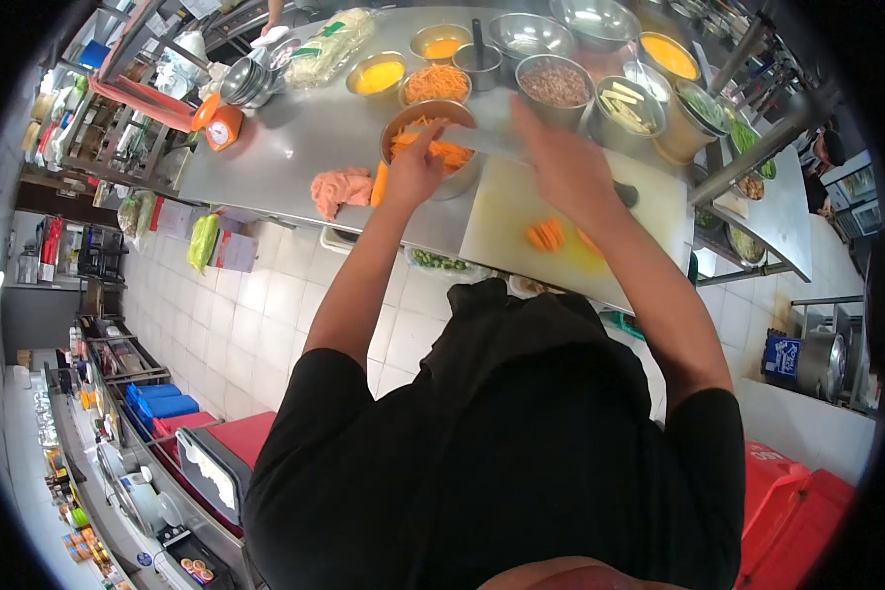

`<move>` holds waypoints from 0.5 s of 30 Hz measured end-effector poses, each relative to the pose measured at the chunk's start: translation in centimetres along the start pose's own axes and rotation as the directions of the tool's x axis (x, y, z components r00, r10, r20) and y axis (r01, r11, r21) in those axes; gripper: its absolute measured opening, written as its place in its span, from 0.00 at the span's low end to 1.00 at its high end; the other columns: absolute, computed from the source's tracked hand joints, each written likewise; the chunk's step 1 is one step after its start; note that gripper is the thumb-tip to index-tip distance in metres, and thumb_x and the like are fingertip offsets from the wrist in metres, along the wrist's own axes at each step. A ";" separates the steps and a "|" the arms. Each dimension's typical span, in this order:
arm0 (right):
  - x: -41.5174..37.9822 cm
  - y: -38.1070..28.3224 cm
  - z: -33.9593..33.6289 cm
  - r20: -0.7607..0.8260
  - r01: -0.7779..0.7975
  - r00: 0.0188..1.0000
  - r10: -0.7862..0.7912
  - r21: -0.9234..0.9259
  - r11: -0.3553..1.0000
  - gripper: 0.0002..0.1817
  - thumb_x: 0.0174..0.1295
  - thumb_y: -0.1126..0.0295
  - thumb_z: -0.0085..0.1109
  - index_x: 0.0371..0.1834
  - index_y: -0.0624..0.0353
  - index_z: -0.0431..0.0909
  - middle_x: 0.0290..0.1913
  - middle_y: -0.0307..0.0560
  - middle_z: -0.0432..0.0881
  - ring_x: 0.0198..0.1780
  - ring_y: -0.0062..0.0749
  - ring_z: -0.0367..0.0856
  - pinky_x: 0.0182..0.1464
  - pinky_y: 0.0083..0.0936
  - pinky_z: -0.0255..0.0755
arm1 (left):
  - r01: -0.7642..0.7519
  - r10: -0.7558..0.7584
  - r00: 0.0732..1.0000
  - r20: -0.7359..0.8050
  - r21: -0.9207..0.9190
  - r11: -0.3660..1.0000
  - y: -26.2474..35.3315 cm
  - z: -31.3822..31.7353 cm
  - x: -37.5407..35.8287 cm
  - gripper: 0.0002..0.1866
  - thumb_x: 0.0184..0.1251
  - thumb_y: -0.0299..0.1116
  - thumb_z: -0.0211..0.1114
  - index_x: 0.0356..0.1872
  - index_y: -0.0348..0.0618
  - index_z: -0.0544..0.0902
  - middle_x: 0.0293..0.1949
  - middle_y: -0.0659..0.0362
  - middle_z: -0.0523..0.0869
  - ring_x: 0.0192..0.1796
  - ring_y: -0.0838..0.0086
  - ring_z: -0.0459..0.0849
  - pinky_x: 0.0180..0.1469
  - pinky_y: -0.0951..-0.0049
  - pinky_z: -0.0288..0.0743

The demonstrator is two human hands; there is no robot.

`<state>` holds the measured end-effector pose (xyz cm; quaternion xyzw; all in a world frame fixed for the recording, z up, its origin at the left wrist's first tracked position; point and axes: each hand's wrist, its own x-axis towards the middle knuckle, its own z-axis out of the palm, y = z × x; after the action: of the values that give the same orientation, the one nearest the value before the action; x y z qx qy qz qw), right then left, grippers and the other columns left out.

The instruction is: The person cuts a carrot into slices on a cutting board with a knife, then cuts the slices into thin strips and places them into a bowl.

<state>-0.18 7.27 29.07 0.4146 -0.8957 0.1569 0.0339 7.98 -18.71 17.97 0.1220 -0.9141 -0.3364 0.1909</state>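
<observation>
My right hand (568,165), blurred by motion, grips a knife (497,144) above the cutting board. Its wide blade points left, across the rim of a metal bowl (452,187) with orange carrot strips (452,155) in it. Over that bowl is my left hand (420,169), its fingers closed at the blade's far end. Sliced carrot (545,234) lies on the white cutting board (487,221), partly covered by my right forearm. A carrot piece (379,185) rests against the bowl's left side, beside a crumpled pink cloth (341,190).
Behind the bowl stand a second bowl of shredded carrot (436,86), a bowl of yellow liquid (379,76), a pot of reddish-brown bits (555,85) and a pot of pale strips (623,106). An orange scale (218,123) sits left. A metal post (742,162) rises at the right.
</observation>
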 end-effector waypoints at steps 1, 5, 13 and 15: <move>-0.9 0.9 -0.1 -0.026 -0.010 1.000 0.010 -0.002 1.000 0.43 0.64 0.75 0.59 0.84 0.46 0.56 0.43 0.61 0.88 0.47 0.54 0.89 0.49 0.49 0.82 | 0.054 -0.055 0.998 0.018 0.024 0.998 -0.9 -0.1 0.3 0.36 0.64 0.27 0.67 0.76 0.56 0.76 0.35 0.48 0.89 0.34 0.57 0.89 0.42 0.56 0.83; -6.3 3.3 -3.8 0.106 -0.209 0.973 0.205 0.022 0.978 0.38 0.65 0.71 0.61 0.81 0.43 0.65 0.45 0.58 0.88 0.46 0.54 0.88 0.50 0.51 0.81 | 0.064 -0.067 0.997 0.037 0.065 0.996 -4.5 0.0 1.6 0.36 0.65 0.28 0.68 0.77 0.52 0.75 0.30 0.48 0.87 0.33 0.56 0.89 0.40 0.55 0.82; -23.4 7.3 -6.4 0.071 -0.383 0.672 0.737 0.885 0.264 0.31 0.73 0.75 0.59 0.80 0.57 0.68 0.39 0.38 0.83 0.33 0.17 0.80 0.33 0.19 0.75 | -0.018 0.016 0.999 -0.033 -0.043 0.999 -5.2 1.9 1.4 0.28 0.69 0.26 0.69 0.71 0.41 0.80 0.29 0.54 0.83 0.30 0.67 0.83 0.38 0.65 0.80; -26.6 7.4 -8.8 -0.015 -0.234 0.466 0.885 0.962 0.139 0.34 0.74 0.73 0.59 0.83 0.56 0.62 0.38 0.36 0.82 0.28 0.15 0.77 0.27 0.15 0.71 | -0.094 0.090 0.992 -0.085 -0.034 0.995 -5.6 2.7 1.5 0.28 0.69 0.25 0.68 0.71 0.41 0.80 0.31 0.54 0.84 0.32 0.68 0.83 0.39 0.67 0.80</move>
<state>11.02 33.95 30.47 -0.1138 -0.6916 0.7126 0.0301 5.99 -21.84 12.73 0.0901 -0.9034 -0.3391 0.2463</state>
